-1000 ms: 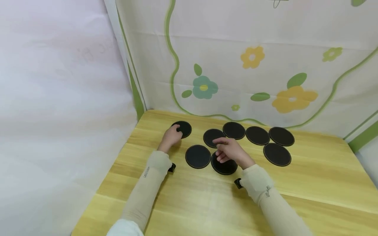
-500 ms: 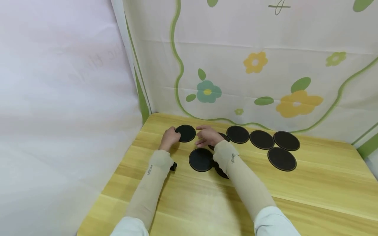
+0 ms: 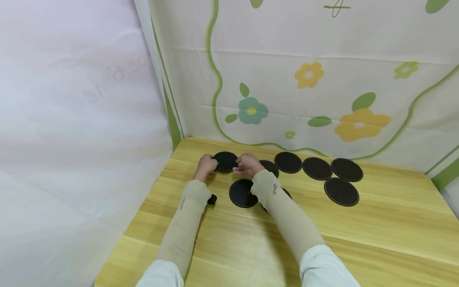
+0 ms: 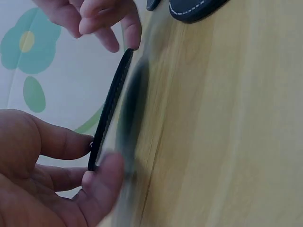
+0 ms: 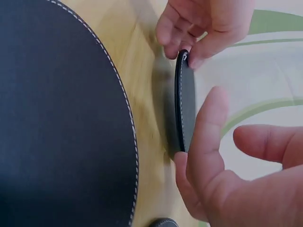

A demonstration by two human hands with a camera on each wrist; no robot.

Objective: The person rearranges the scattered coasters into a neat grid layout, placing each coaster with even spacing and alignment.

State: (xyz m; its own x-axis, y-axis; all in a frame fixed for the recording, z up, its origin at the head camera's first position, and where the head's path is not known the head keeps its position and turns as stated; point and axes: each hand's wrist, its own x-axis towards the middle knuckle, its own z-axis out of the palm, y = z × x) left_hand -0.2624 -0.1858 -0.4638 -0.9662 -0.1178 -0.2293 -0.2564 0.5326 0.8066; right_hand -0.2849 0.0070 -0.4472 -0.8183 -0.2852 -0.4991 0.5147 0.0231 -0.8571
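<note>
My left hand (image 3: 206,166) pinches the left edge of a round black coaster (image 3: 225,161) with pale stitching along its rim, at the table's far left. In the left wrist view the coaster (image 4: 111,111) stands a little off the wood, with its shadow beside it. At its opposite edge is my right hand (image 3: 249,164). The right wrist view shows one fingertip of the right hand (image 5: 246,175) against the coaster's rim, while the thumb is held apart. Just right of the hands lies another black coaster (image 3: 269,168), and one more coaster (image 3: 242,193) lies nearer.
Another coaster is partly hidden under my right forearm. Several more lie to the right, including a back coaster (image 3: 288,162) and a right-hand coaster (image 3: 342,191). A flower-printed cloth (image 3: 272,75) hangs behind the wooden table (image 3: 229,247); a white sheet (image 3: 71,139) hangs at left.
My right hand has moved left from above the middle coasters to the left coaster's right edge. That coaster has been raised slightly by my left hand. The view has shifted a little.
</note>
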